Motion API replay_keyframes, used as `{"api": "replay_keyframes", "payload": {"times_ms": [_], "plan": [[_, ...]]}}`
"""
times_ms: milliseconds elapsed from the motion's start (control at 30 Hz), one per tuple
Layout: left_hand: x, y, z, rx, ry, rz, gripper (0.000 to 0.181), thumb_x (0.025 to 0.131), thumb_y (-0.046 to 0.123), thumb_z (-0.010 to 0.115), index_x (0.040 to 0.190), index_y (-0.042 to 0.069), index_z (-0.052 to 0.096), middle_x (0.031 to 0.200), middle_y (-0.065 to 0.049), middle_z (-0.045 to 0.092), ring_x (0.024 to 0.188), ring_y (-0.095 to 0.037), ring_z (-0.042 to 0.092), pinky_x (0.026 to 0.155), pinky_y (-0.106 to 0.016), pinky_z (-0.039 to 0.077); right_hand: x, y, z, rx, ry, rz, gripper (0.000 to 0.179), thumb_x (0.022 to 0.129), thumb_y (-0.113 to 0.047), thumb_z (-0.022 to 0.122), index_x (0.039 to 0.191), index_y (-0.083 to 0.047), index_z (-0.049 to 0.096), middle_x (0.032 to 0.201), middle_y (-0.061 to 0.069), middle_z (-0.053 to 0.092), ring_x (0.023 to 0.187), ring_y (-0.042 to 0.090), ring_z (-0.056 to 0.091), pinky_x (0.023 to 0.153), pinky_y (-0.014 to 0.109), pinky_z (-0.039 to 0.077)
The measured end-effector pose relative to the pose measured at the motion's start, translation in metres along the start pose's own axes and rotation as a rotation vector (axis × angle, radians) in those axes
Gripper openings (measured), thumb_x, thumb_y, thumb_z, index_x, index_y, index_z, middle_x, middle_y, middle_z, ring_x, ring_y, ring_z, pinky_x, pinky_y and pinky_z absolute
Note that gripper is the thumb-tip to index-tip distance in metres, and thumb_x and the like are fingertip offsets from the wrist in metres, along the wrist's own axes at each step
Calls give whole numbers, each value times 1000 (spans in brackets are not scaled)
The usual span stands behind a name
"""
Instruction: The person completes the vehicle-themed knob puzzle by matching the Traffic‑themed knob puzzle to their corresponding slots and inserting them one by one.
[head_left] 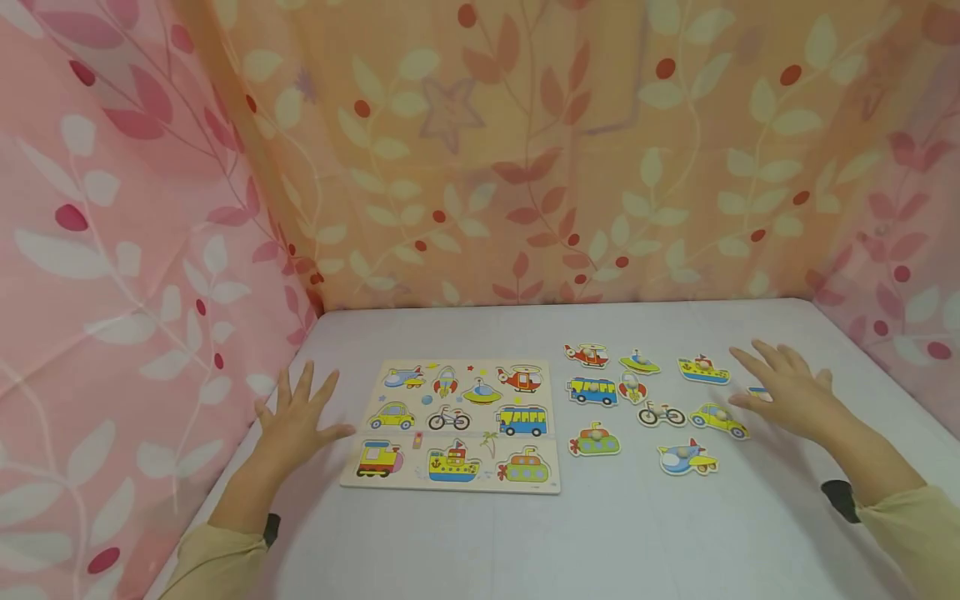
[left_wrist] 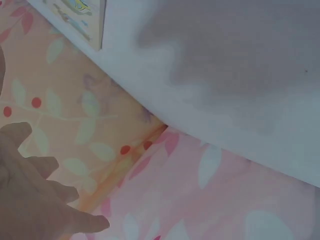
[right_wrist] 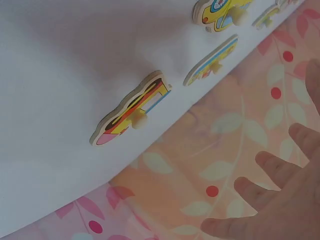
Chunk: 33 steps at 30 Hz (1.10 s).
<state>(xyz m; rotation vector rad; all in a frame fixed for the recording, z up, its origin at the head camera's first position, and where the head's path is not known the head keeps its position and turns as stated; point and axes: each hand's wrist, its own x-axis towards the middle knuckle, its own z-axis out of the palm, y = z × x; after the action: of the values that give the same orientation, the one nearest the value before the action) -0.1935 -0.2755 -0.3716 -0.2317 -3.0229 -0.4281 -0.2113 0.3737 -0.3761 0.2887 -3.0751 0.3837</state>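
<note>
The left hand is held raised over the worktop, its fingers spread wide and its thumb pointed towards the board. The right hand is likewise held up, fingers fanned and pointed left. Both forearms are angled inward and covered by pale sleeves, with a dark band seen at the right wrist.

The board is laid flat between the hands, nearer the left one, and is printed with vehicles. Knobbed pieces are scattered between the board and the right hand. Closest to the board are set the helicopter, the bus and the submarine. The saucer, rocket, bike and plane are spread further towards the right hand. The ship and car are placed near its fingertips.

The train is mostly hidden by the right hand in the head view, but is shown whole from the right wrist. Beyond both hands the worktop is bordered by leaf-printed cloth.
</note>
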Motion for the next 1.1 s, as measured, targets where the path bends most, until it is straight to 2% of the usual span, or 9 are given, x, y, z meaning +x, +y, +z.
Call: {"api": "replay_keyframes", "payload": {"times_ms": [100, 267, 400, 567, 800, 900, 967, 1033, 1100], "plan": [[-1, -3, 3, -16, -9, 6, 90, 82, 40, 75, 150, 3, 29, 155, -34, 4, 138, -55, -17, 92, -84, -7, -1, -1, 0, -8, 18, -13, 81, 91, -44, 65, 150, -6, 25, 147, 35, 18, 131, 61, 9, 86, 88, 5], [-3, -5, 6, -32, -31, 27, 90, 80, 39, 77, 149, 2, 31, 155, -33, 9, 138, -59, -6, 94, -84, 0, -1, -4, 2, -32, 82, -52, 74, 90, -36, 69, 146, -3, 33, 142, 36, 27, 126, 59, 22, 87, 82, 19], [-3, -9, 10, -53, -77, 76, 93, 78, 37, 79, 149, 1, 31, 155, -31, 14, 139, -57, -1, 96, -82, 5, -3, -6, 5, -68, 159, -129, 68, 83, -26, 76, 138, -1, 45, 136, 35, 39, 121, 56, 34, 90, 77, 27], [-5, -14, 17, -51, -104, 157, 95, 75, 38, 81, 147, -2, 34, 152, -31, 23, 138, -57, 9, 96, -81, 14, -7, -11, 9, -104, 236, -225, 58, 78, -18, 81, 126, 0, 56, 125, 31, 51, 113, 53, 45, 89, 72, 36], [-8, -14, 31, 2, -167, 184, 92, 75, 35, 82, 146, -3, 37, 152, -29, 28, 137, -56, 14, 97, -79, 19, -14, -24, 18, -53, 234, -272, 52, 75, -15, 83, 121, -2, 62, 119, 26, 58, 110, 48, 51, 85, 68, 43], [-10, -14, 34, -18, -190, 192, 91, 75, 35, 82, 146, -2, 38, 152, -28, 28, 138, -55, 13, 98, -78, 18, -16, -27, 26, -15, 237, -348, 48, 73, -12, 84, 116, -3, 65, 114, 20, 61, 107, 45, 54, 82, 64, 47], [-11, -14, 35, -38, -202, 203, 91, 75, 35, 81, 146, -1, 38, 152, -28, 29, 138, -54, 13, 99, -77, 17, -17, -28, 31, -7, 244, -416, 46, 71, -11, 85, 113, -5, 67, 110, 15, 62, 103, 40, 57, 81, 57, 50], [-12, -14, 36, -60, -207, 220, 90, 75, 35, 81, 146, -1, 39, 152, -27, 30, 139, -54, 13, 100, -77, 17, -18, -28, 36, 5, 250, -472, 44, 69, -10, 85, 109, -7, 69, 106, 8, 62, 98, 32, 59, 82, 42, 53], [-12, -15, 37, -71, -211, 239, 89, 76, 36, 80, 146, -1, 40, 152, -27, 30, 139, -54, 13, 100, -77, 17, -19, -28, 40, 43, 230, -499, 41, 69, -10, 85, 107, -9, 70, 105, 2, 60, 95, 23, 58, 81, 26, 52]]}}
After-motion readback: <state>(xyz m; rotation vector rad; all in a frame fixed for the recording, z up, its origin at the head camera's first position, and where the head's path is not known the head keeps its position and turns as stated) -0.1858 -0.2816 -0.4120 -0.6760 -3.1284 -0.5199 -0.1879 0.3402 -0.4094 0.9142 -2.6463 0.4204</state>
